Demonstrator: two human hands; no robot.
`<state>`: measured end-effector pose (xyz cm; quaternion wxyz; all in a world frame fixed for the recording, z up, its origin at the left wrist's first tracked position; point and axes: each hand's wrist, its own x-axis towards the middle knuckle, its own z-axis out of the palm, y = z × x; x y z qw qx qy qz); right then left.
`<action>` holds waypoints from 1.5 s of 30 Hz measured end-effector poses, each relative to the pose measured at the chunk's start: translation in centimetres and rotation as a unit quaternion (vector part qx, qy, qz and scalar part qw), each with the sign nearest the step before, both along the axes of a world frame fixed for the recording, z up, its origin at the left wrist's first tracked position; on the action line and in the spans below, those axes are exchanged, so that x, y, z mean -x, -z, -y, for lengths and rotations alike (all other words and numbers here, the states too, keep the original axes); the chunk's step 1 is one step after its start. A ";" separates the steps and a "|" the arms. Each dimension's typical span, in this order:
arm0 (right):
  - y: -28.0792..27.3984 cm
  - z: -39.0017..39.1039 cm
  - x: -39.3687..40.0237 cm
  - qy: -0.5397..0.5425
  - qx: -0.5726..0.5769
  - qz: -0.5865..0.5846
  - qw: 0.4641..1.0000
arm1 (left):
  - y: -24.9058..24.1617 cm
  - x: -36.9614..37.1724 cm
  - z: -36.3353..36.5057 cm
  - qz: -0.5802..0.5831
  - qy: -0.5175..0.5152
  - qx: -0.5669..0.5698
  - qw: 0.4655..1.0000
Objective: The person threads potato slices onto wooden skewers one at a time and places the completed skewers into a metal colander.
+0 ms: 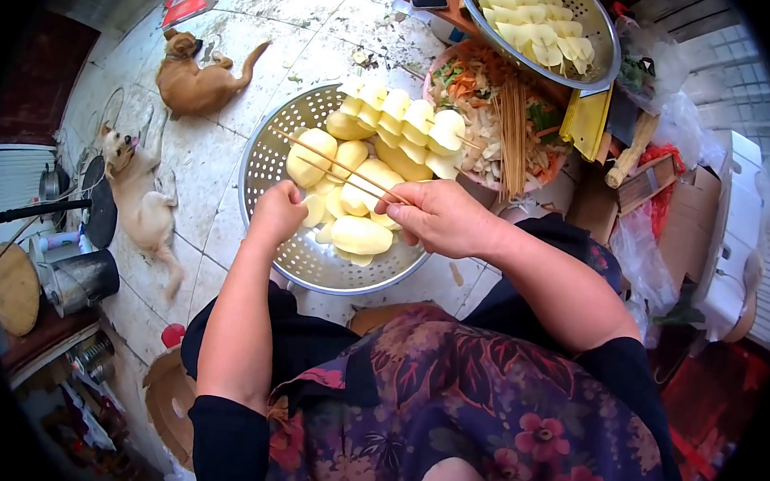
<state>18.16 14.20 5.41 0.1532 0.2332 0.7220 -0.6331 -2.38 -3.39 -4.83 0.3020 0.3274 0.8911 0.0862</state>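
Two thin bamboo skewers (332, 168) are pinched in my right hand (439, 213), their tips slanting up and to the left. My left hand (278, 213) is closed at the left side of a metal colander (264, 134), close to some potato slices (314, 209); whatever it may hold is hidden. Peeled whole potatoes (361, 235) and loose slices lie in the colander. Across its far right part rest skewered potato slices (400, 115), threaded in rows.
A second colander (607, 65) of skewered slices stands at upper right. Beside it, a bundle of bamboo skewers (512, 143) lies over a basin (558, 171) of vegetable scraps. Two dogs, one brown (193, 82) and one pale (140, 184), lie on the tiled floor at left.
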 end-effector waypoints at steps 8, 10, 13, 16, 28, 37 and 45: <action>0.9 0.9 -0.6 0.002 0.035 0.066 0.997 | -4.1 0.0 -1.2 0.367 -0.379 -0.359 0.770; 1.1 0.9 -0.7 -0.001 0.019 0.067 0.998 | -4.3 0.6 -0.8 0.389 -0.353 -0.388 0.757; 1.2 1.0 -0.5 0.019 0.046 0.063 0.997 | -5.0 0.2 -1.2 0.367 -0.355 -0.395 0.764; 1.2 1.1 -0.3 0.025 0.071 0.067 0.995 | -5.3 -0.2 -1.6 0.373 -0.366 -0.409 0.748; 1.6 1.4 0.1 0.031 0.066 0.044 0.996 | -5.5 -0.6 -1.8 0.386 -0.373 -0.444 0.717; 1.9 1.7 0.3 0.039 0.054 0.051 0.996 | -5.3 -2.0 -1.7 0.353 -0.348 -0.473 0.729; 1.8 2.0 0.7 0.038 0.057 0.026 0.997 | -6.4 -3.1 -1.9 0.401 -0.388 -0.451 0.697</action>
